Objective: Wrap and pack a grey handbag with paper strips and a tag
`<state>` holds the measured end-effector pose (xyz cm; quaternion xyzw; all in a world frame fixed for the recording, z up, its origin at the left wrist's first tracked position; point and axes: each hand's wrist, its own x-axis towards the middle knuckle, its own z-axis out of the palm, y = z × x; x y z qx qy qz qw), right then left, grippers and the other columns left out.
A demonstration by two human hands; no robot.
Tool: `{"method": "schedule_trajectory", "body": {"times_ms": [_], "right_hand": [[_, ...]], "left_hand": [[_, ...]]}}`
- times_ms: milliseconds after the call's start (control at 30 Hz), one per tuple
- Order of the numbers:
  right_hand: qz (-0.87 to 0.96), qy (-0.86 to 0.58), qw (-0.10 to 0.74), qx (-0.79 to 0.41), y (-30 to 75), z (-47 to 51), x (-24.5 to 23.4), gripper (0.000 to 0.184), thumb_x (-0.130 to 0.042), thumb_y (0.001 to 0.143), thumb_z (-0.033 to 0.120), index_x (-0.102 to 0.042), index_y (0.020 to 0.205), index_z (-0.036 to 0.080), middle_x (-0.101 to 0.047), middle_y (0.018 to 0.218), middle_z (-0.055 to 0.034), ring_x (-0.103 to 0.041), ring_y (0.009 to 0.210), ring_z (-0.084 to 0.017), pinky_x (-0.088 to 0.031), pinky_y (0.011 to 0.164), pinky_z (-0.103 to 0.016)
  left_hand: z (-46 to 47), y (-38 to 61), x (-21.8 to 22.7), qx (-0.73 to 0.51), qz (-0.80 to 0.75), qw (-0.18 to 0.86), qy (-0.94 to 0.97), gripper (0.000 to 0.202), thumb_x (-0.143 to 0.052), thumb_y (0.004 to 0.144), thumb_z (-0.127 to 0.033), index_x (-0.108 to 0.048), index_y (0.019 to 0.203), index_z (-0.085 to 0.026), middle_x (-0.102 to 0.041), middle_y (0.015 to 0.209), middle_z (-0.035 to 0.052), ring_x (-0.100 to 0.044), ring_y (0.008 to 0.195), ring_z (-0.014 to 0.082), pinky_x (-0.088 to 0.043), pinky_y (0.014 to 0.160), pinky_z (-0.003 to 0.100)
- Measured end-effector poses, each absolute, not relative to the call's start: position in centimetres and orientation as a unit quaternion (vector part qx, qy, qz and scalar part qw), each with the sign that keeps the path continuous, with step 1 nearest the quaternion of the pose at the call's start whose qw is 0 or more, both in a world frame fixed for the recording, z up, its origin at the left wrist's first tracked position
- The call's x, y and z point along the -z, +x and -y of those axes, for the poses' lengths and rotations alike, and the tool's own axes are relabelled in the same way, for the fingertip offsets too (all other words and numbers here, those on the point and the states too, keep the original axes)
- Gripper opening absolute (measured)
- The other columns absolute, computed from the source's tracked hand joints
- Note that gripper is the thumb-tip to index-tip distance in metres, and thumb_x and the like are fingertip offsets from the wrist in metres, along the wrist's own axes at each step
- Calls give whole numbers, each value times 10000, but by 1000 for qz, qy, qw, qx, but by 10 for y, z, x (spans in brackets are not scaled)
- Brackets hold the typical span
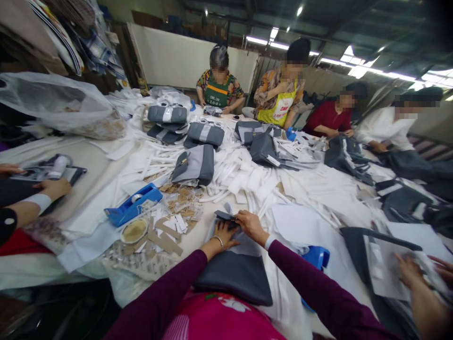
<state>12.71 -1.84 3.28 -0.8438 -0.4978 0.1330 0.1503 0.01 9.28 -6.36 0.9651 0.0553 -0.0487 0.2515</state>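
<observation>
A dark grey bag (233, 271) lies on the table edge right in front of me, its near end against my body. My left hand (223, 234) rests on the bag's far end with its fingers curled onto the fabric. My right hand (249, 224) pinches the same far edge, at a small dark flap (223, 216) that sticks up there. Both purple sleeves reach in from below. White paper strips (247, 182) lie just beyond the hands.
A blue tape dispenser (132, 204), a round dish (134, 231) and loose card tags (179, 208) lie to the left. Grey bags (195, 165) are stacked across the table. Several people work at the far side; other people's hands show at left (53, 188) and right (412, 274).
</observation>
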Motion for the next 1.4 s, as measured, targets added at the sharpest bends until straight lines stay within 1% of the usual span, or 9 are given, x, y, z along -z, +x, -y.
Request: {"method": "schedule_trajectory", "body": {"times_ms": [167,267,367,533,633,800,900,1133,1400], "right_hand": [[467,-861,151,-130,104,37,-15,177,-509,887,213,-682,922,225,-653,907,-32,-599,854,-160,-417,723,-224],[476,-850,172,-147,104,46,-4,198,-506,884,195,-692,930,243,-667,938,-32,-605,895,-175,-436,763,-241],[482,-841,187,-159,104,53,3,222,-510,885,201,-700,984,260,-665,962,-40,-603,918,-190,-452,798,-269],[508,-826,187,-156,101,62,9,227,-507,901,215,-701,1008,266,-635,985,-43,-586,930,-180,-453,807,-270],[544,-813,153,-139,97,63,6,212,-506,903,200,-687,999,255,-630,967,-41,-566,915,-183,-441,795,-273],[611,-783,69,-95,90,64,-6,245,-516,912,278,-603,1139,245,-625,976,-64,-532,928,-221,-411,731,-295],[627,-773,52,-86,87,63,-10,245,-434,953,291,-606,1123,255,-629,953,-62,-537,895,-215,-387,680,-286],[539,-813,158,-155,100,48,-2,220,-450,944,261,-658,894,206,-646,874,-41,-595,836,-169,-387,694,-239],[547,-806,154,-168,108,50,1,182,-527,895,231,-673,788,206,-654,838,-23,-593,777,-158,-390,678,-235]], "left_hand": [[-106,-8,58,28,-16,334,942,629,-630,774,-483,-467,1345,-275,-408,1435,107,-262,1354,354,-144,1122,574],[-119,-15,56,36,-8,361,932,603,-688,741,-410,-517,1298,-256,-488,1385,80,-332,1331,317,-207,1130,503],[-125,-21,61,28,-50,379,924,622,-734,690,-384,-546,1257,-210,-501,1360,105,-349,1317,338,-219,1125,517],[-128,-29,74,-18,-157,416,895,972,-802,580,-338,-316,1391,-111,-337,1422,202,-297,1334,362,-271,1106,527],[-129,-33,74,-46,-188,436,879,1036,-795,580,-299,-212,1410,-86,-283,1406,223,-272,1342,335,-248,1127,503],[-129,-37,67,-34,-154,471,868,868,-765,597,-202,-345,1356,-204,-185,1461,160,-193,1391,331,-264,1120,507],[-130,-37,65,-14,-144,488,861,817,-754,604,-175,-388,1334,-200,-185,1458,162,-203,1391,339,-277,1114,500],[-134,-38,70,9,-147,505,850,816,-747,626,-209,-377,1354,-199,-207,1444,159,-189,1404,326,-244,1141,461],[-136,-38,77,14,-146,505,850,795,-740,621,-231,-401,1340,-248,-256,1437,118,-186,1397,333,-245,1131,504]]}}
